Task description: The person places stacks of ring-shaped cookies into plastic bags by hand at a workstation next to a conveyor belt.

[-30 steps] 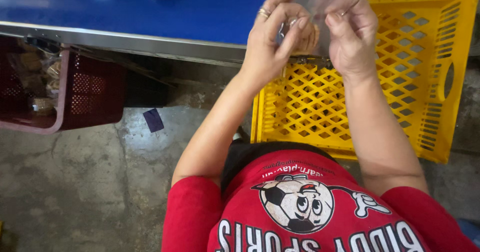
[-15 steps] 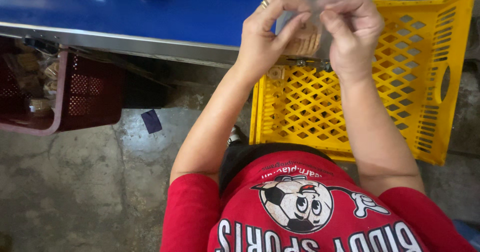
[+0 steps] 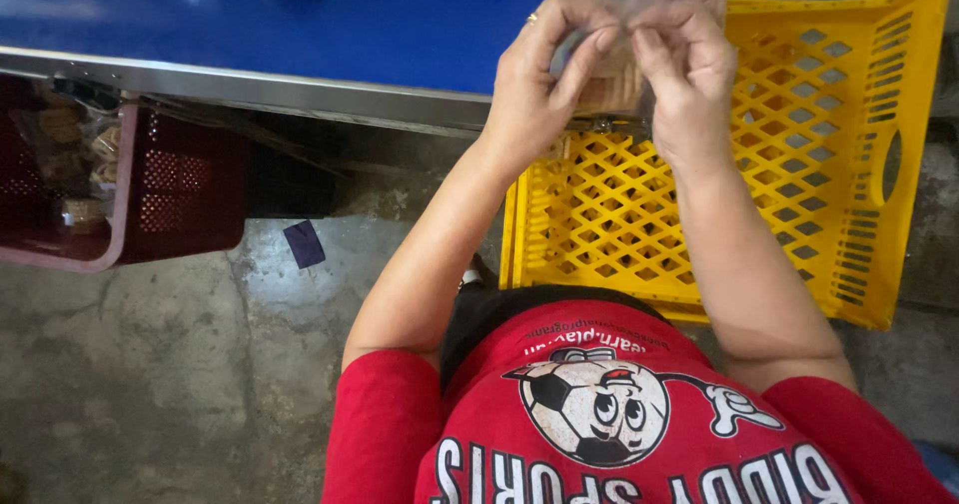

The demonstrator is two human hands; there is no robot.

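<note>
Both hands are raised together and pinch one clear plastic bag (image 3: 639, 34) holding a tan, biscuit-like block. The left hand (image 3: 544, 79), one ring on a finger, closes thumb and fingertips on the bag's left side; the right hand (image 3: 684, 74) curls narrowly on its right side, fingertips meeting the left's. Directly below them lies one yellow lattice crate (image 3: 799, 164). Left of the hands runs a blue tabletop (image 3: 300, 24). Far left sits one dark red crate (image 3: 150, 194) holding packets.

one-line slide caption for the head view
Left hand and right hand pinch a clear bag of biscuits over a yellow crate.
</note>
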